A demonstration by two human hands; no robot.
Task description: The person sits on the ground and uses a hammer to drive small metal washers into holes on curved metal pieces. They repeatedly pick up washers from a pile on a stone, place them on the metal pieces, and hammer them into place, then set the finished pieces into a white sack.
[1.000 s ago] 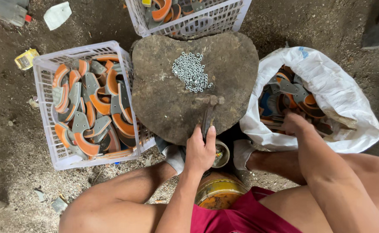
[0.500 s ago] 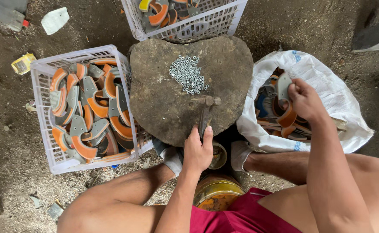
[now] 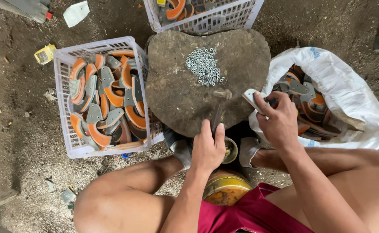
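Note:
My left hand (image 3: 207, 149) grips the handle of a hammer (image 3: 219, 103) whose head rests on a round, worn stone block (image 3: 176, 86). My right hand (image 3: 278, 118) holds a curved grey metal piece (image 3: 251, 98) just above the edge of a white sack (image 3: 340, 86) at the block's right side. A small pile of shiny metal nuts (image 3: 203, 66) lies on the block, just beyond the hammer head.
A white plastic crate (image 3: 64, 82) full of curved orange-and-grey pieces stands left of the block; a second crate (image 3: 206, 19) stands behind it. The sack holds more such pieces. My bare legs flank a yellow tin (image 3: 226, 190) on dirt ground.
My right hand has come out of the sack toward the block, now holding a curved grey piece. My left hand has stayed on the hammer handle.

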